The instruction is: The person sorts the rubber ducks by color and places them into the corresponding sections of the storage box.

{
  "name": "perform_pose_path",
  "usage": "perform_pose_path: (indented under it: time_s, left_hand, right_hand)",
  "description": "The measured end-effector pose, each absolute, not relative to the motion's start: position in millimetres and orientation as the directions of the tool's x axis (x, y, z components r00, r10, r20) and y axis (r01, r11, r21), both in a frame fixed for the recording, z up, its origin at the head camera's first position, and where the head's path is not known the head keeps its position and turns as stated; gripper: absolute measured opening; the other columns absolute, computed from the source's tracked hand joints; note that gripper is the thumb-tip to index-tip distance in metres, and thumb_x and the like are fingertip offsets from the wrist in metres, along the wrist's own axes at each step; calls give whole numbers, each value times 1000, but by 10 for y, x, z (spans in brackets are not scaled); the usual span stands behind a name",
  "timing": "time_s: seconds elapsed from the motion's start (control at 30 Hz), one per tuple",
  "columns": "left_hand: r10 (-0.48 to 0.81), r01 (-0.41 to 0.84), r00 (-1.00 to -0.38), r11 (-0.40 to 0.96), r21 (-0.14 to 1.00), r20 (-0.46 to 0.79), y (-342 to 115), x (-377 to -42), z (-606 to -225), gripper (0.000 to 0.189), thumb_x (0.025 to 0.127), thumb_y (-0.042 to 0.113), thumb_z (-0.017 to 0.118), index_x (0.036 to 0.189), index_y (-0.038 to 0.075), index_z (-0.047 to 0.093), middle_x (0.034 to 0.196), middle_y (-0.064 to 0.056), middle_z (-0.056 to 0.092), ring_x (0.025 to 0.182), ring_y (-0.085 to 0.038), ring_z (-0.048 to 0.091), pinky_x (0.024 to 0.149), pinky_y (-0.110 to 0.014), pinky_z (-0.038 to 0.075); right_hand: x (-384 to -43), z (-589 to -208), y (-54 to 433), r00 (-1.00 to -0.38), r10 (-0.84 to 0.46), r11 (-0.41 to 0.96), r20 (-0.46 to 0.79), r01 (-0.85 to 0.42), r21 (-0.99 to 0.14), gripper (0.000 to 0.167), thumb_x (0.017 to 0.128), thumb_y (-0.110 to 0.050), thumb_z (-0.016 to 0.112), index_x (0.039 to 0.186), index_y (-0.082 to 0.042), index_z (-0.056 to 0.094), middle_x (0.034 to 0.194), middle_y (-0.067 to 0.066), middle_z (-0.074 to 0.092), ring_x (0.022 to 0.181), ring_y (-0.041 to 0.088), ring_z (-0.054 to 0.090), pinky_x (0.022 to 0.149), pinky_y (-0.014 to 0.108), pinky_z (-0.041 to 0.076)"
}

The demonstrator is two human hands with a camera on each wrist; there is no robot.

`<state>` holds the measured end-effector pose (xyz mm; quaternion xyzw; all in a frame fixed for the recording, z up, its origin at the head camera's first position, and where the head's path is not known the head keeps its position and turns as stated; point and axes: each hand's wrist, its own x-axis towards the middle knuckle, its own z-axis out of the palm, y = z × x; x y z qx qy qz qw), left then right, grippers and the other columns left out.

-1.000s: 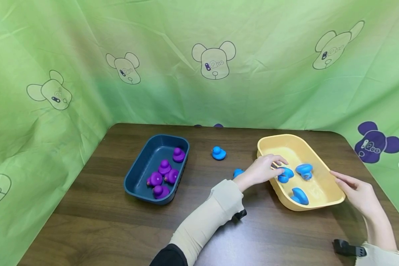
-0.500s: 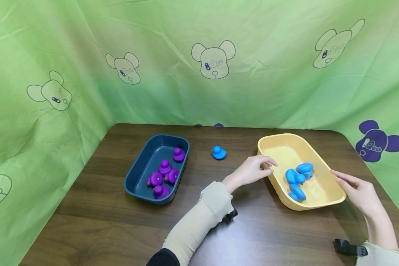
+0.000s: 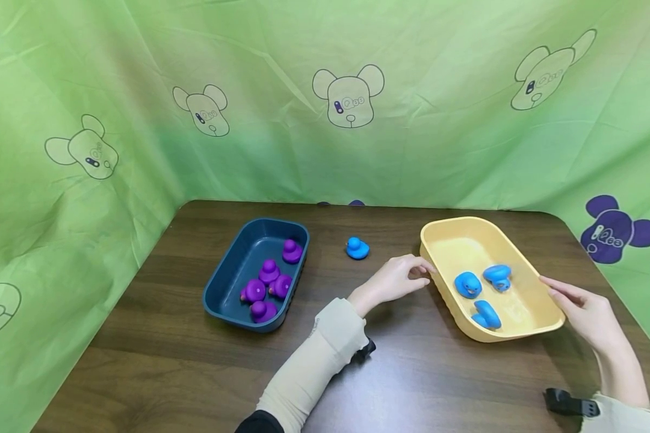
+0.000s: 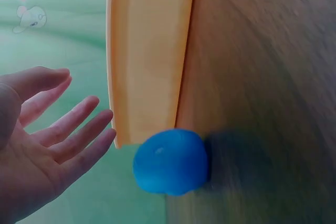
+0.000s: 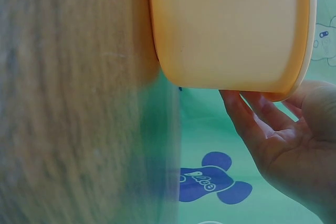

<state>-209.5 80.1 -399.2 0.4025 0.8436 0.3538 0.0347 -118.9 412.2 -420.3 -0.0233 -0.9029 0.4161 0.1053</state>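
My left hand (image 3: 395, 278) is beside the yellow basin (image 3: 468, 223), its loosely bent fingers at the near-left rim and holding nothing. Inside that basin lie three blue rubber ducks: one upright (image 3: 468, 284), one tipped over (image 3: 498, 277), one on its side (image 3: 486, 315). Another blue rubber duck (image 4: 171, 161) stands on the table below my left hand, hidden by the arm in the head view. My right hand (image 3: 587, 317) touches the basin's right side; its extended fingers (image 5: 239, 114) lie against the outer wall.
A dark blue basin (image 3: 220, 264) with several purple rubber ducks (image 3: 269, 272) stands on the left of the wooden table (image 3: 157, 355). One blue rubber duck (image 3: 357, 248) sits between the basins. A green printed curtain (image 3: 271, 150) surrounds the table.
My left hand has let go of a blue duck, which rolled among the others in the yellow basin and came upright. That hand drew back left to the rim; the right hand stayed put.
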Motion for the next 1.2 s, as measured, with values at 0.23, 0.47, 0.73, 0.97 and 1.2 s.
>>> perform_pose_path:
  time_s: [0.23, 0.47, 0.73, 0.97, 1.2]
  left_hand:
    - [689, 644, -698, 481, 595, 198, 702, -2100, -4014, 23, 85, 18, 59, 107, 13, 60, 102, -2, 60, 97, -9, 55, 80, -8, 36]
    - [680, 614, -718, 515, 598, 151, 625, -2110, -4048, 24, 85, 19, 60, 108, 14, 60, 105, -4, 58, 100, -11, 53, 82, -12, 38]
    - [697, 602, -714, 558, 571, 71, 581, -2146, -4097, 30, 83, 22, 62, 112, 14, 58, 109, -5, 56, 104, -14, 51, 83, -15, 39]
    - [701, 590, -713, 584, 558, 21, 539, -2172, -4130, 34, 82, 22, 63, 115, 14, 56, 109, -3, 55, 102, -10, 50, 82, -14, 39]
    - [707, 582, -707, 605, 543, -30, 493, -2193, -4170, 40, 81, 21, 65, 118, 13, 54, 111, -3, 54, 98, -11, 47, 80, -15, 39]
  right_hand:
    - [-1174, -4184, 4108, -979, 133, 662, 157, -30, -749, 29, 90, -21, 50, 115, -34, 57, 85, -48, 39, 78, -28, 33, 62, 0, 28]
    - [-1176, -4193, 4115, -978, 137, 662, 154, -25, -749, 29, 91, -22, 50, 117, -33, 57, 85, -48, 40, 78, -28, 33, 62, 0, 28]
    - [-1186, -4204, 4115, -977, 151, 647, 152, -19, -762, 29, 90, -22, 50, 117, -32, 57, 85, -47, 40, 79, -28, 34, 62, -1, 28]
    - [-1174, -4190, 4111, -980, 134, 656, 150, -25, -754, 29, 90, -22, 50, 115, -34, 58, 85, -48, 39, 78, -28, 34, 61, 0, 29]
    - [-1174, -4186, 4110, -979, 131, 656, 157, -34, -754, 29, 90, -21, 50, 115, -34, 58, 85, -48, 40, 78, -28, 34, 61, 0, 29]
